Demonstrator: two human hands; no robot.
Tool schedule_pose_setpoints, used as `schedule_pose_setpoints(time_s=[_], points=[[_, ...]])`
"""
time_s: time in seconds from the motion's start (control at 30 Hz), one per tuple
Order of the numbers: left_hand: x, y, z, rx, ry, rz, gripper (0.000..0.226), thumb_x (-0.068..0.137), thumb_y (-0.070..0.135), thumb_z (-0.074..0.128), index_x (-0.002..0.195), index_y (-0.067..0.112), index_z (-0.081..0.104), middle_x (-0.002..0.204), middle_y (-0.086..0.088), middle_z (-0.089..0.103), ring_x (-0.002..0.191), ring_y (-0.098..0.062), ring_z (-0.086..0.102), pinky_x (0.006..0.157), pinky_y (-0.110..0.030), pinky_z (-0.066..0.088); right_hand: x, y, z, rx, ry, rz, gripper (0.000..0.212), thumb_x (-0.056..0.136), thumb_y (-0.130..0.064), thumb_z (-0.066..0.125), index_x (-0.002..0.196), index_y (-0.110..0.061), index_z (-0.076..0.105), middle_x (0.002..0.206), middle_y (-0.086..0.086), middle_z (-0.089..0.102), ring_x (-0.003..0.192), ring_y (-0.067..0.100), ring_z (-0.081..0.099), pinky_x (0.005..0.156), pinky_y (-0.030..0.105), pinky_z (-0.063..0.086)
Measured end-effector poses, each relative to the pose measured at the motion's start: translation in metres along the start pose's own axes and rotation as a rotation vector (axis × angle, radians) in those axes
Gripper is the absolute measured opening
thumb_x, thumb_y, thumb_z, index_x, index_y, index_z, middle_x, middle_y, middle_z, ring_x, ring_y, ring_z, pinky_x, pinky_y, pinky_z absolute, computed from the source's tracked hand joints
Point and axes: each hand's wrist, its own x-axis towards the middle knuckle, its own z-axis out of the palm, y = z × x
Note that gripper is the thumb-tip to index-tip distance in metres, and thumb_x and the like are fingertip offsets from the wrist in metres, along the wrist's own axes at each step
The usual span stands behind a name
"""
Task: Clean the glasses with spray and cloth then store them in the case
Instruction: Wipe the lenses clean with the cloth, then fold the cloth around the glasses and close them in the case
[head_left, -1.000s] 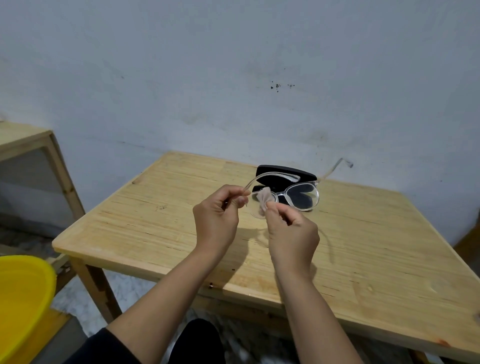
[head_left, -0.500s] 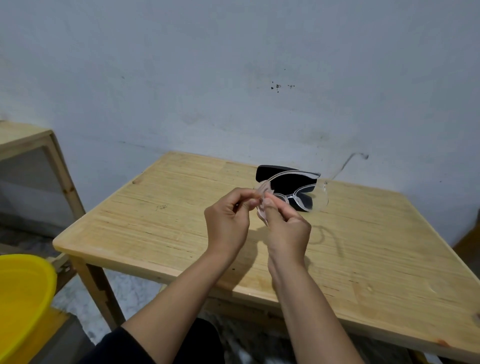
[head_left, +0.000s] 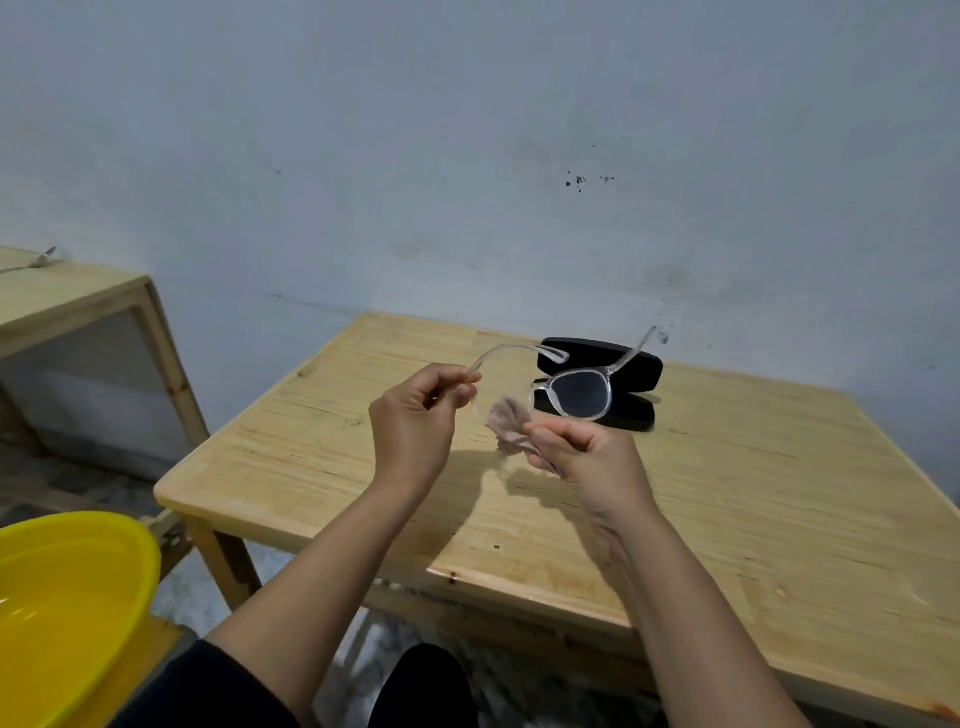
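Clear glossy plastic glasses (head_left: 574, 392), soft crumpled cloth (head_left: 511, 423), matt black case (head_left: 605, 364) — pale grainy wooden table (head_left: 727, 493).

Both forearms are reaching forward; the left hand (head_left: 415, 415) is pinching with curled fingers, the right hand (head_left: 592, 457) is clenching.

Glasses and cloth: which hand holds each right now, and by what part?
The left hand pinches the glasses at the frame's left corner by the temple hinge. The right hand holds the bunched cloth by its lower end.
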Motion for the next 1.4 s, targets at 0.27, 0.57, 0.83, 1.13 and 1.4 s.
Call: schedule_pose_setpoints(time_s=[0.27, 0.57, 0.83, 1.13, 1.4], points=[[0.026, -0.014, -0.052, 0.083, 0.083, 0.013, 0.019, 0.077, 0.004, 0.07, 0.081, 0.022, 0.073, 0.067, 0.028, 0.068, 0.071, 0.005, 0.063, 0.07, -0.006, 0.046, -0.009, 0.01, 0.001, 0.0, 0.083, 0.095, 0.016, 0.086, -0.014, 0.062, 0.087, -0.022, 0.075, 0.088, -0.003, 0.075, 0.086, 0.016, 0.067, 0.084, 0.038, 0.053], [0.037, -0.06, -0.117, 0.347, 0.108, 0.143, 0.019, 0.076, -0.009, 0.066, 0.086, 0.006, 0.073, 0.086, -0.003, 0.072, 0.078, 0.015, 0.062, 0.078, -0.003, 0.046, -0.011, 0.024, 0.002, 0.038, 0.081, 0.15, 0.015, 0.085, -0.011, 0.062, 0.084, -0.02, 0.074, 0.085, 0.002, 0.075, 0.088, 0.021, 0.067, 0.085, 0.039, 0.053], [0.033, -0.084, -0.127, 0.404, 0.056, 0.122, 0.025, 0.079, -0.008, 0.063, 0.09, 0.012, 0.073, 0.09, 0.001, 0.07, 0.075, 0.007, 0.065, 0.077, -0.009, 0.051, -0.008, 0.029, 0.009, 0.079, 0.099, 0.2, 0.014, 0.084, -0.008, 0.063, 0.086, -0.016, 0.074, 0.079, 0.0, 0.075, 0.089, 0.021, 0.068, 0.089, 0.041, 0.054], [0.033, -0.089, -0.127, 0.52, -0.067, 0.107, 0.026, 0.079, -0.008, 0.061, 0.094, 0.01, 0.073, 0.102, 0.0, 0.07, 0.075, 0.008, 0.061, 0.08, 0.0, 0.043, -0.007, 0.028, 0.013, 0.118, 0.096, 0.218, 0.015, 0.086, -0.006, 0.06, 0.092, -0.011, 0.072, 0.091, 0.007, 0.073, 0.091, 0.021, 0.067, 0.09, 0.038, 0.052], [0.028, -0.081, -0.129, 0.571, -0.069, 0.139, 0.026, 0.083, -0.004, 0.061, 0.102, 0.01, 0.07, 0.113, -0.004, 0.068, 0.085, -0.002, 0.063, 0.083, -0.002, 0.041, -0.006, 0.026, 0.01, 0.141, 0.103, 0.22, 0.015, 0.086, -0.007, 0.061, 0.093, -0.011, 0.073, 0.09, 0.007, 0.074, 0.09, 0.021, 0.067, 0.087, 0.037, 0.054]])
